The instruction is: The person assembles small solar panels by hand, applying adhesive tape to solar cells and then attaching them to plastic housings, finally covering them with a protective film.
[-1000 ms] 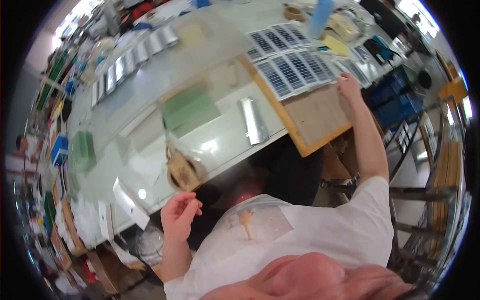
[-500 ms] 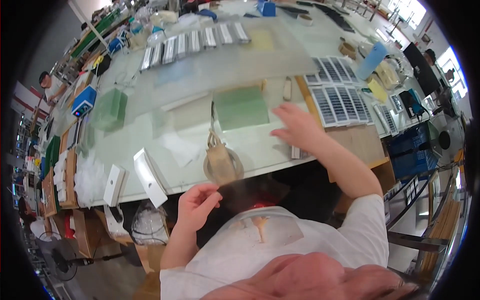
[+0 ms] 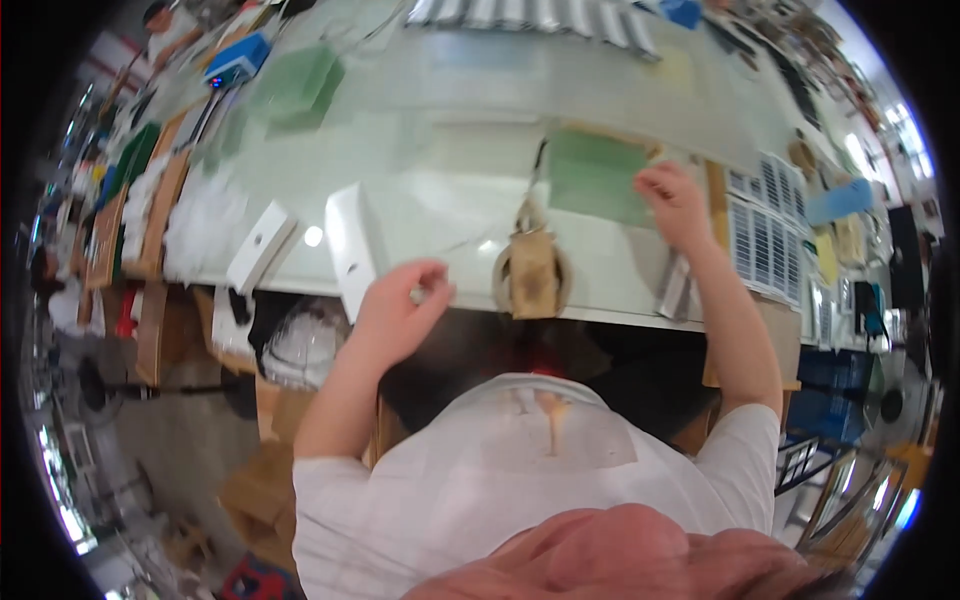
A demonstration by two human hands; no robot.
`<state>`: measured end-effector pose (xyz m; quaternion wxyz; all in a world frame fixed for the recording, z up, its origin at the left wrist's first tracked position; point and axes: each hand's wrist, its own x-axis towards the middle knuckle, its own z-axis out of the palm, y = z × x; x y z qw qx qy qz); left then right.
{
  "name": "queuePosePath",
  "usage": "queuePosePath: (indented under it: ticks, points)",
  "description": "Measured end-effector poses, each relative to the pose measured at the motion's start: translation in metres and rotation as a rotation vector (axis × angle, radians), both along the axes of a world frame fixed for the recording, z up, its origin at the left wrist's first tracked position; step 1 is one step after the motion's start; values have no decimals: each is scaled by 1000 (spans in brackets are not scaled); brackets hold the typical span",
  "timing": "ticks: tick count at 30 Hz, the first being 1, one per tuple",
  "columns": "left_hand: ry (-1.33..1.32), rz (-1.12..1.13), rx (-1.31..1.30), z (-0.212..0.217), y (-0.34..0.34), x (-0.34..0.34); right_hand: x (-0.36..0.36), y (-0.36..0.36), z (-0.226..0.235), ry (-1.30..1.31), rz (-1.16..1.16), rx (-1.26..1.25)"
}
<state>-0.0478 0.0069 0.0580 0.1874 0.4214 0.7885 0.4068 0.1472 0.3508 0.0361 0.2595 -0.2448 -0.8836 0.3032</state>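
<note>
My right hand (image 3: 675,205) is over the right edge of a green mat (image 3: 598,178), its fingers curled together; what they hold, if anything, is hidden. A small tan bit shows just beyond its fingertips. My left hand (image 3: 400,310) is at the table's front edge, next to a long white piece (image 3: 350,245). Its fingers are curled in, with a small pale spot between them that is too blurred to name. Between the hands, a brown block-like thing (image 3: 533,275) sits on a round ring at the edge, with a dark thin piece reaching up from it.
A second white piece (image 3: 262,245) lies at the left beside crumpled clear plastic (image 3: 205,225). Green translucent blocks (image 3: 298,88) and a blue box (image 3: 237,60) stand farther back. Sheets of dark strips (image 3: 765,240) are at the right; silver bars (image 3: 540,18) line the back.
The view has swung, shifting the table up and to the right. My right hand has gone from spread fingers to curled ones beside the green mat. My left hand stays curled near the edge.
</note>
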Motion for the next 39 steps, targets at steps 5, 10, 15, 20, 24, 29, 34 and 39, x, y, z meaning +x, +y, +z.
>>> queuePosePath:
  ticks: [5, 10, 15, 20, 24, 29, 34, 39]
  points:
    - [380, -56, -72, -13, 31, -46, -9, 14, 18, 80, 33, 0]
    - [501, -96, -228, -26, 54, -54, -3, -44, 34, 98, -81, -607]
    - [673, -272, -400, -28, 63, -59, 28, -144, 20, 95, -89, -1098]
    - [735, -358, -456, -26, 78, -72, 29, -182, -7, -28, -136, -990]
    - [644, -347, -646, -12, 90, -74, 26, -189, -18, -48, -101, -900]
    - [378, -274, -509, -3, 75, -86, 32, -194, -19, -40, -85, -632]
    - [-452, -145, -104, 7, 39, -120, 39, -193, -15, 137, -115, -422]
    - [-578, -53, 175, 16, 19, -113, 27, -195, 11, 204, 72, -213]
